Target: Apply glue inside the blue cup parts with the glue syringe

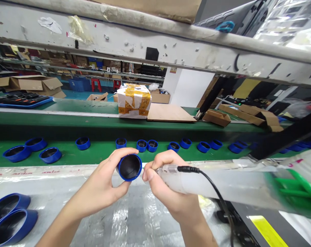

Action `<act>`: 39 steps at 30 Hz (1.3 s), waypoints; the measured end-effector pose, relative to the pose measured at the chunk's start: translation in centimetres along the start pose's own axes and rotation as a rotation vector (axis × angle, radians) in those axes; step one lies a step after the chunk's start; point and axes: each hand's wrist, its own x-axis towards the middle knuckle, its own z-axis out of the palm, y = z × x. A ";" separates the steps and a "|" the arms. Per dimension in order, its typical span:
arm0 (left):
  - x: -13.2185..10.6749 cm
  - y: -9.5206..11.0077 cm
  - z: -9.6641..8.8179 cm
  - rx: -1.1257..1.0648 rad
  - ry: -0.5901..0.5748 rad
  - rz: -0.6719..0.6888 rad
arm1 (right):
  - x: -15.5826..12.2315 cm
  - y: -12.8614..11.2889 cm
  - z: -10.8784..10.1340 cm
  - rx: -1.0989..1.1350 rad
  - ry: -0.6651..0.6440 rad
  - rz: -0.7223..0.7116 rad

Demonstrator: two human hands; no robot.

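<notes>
My left hand (106, 183) is closed around a round blue cap with a black inside (130, 167), its opening turned toward me. My right hand (165, 185) grips a long translucent white syringe-like tool (217, 183). A black cable (217, 199) plugs into the tool near my fingers. The tool's tip points at the right rim of the cap, close to it; whether it touches is hidden by my fingers. Both hands hover above a shiny plastic-covered work surface (129, 219).
Several blue caps (147, 145) lie in a row on the green conveyor belt (98, 152) just beyond my hands. Two more blue caps (8, 214) sit at the lower left. A taped box (134, 101) and cardboard sheets rest on the far belt. A shelf rail (145, 44) runs overhead.
</notes>
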 end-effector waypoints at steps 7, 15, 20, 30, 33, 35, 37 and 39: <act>0.3 0.5 0.0 0.001 -0.026 -0.010 | -0.2 0.0 0.3 -0.011 -0.055 0.016; 0.3 0.6 0.3 -0.017 -0.054 -0.014 | -0.1 -0.7 0.6 0.011 -0.076 0.066; 0.4 0.9 0.5 -0.016 -0.124 -0.026 | 0.0 -0.5 0.8 0.053 -0.058 0.033; 0.6 1.4 0.8 -0.073 -0.188 -0.011 | -0.1 -0.2 0.9 0.159 -0.065 0.009; 0.6 1.6 0.8 -0.073 -0.200 -0.008 | -0.2 0.1 0.8 0.184 -0.063 -0.008; 0.6 1.7 0.9 -0.059 -0.203 -0.001 | -0.2 0.2 0.8 0.208 -0.062 -0.017; 0.5 1.7 0.9 -0.044 -0.206 0.007 | -0.1 0.2 0.8 0.252 -0.056 -0.023; 0.4 1.6 0.9 -0.034 -0.209 0.013 | 0.0 0.1 0.9 0.287 -0.043 -0.027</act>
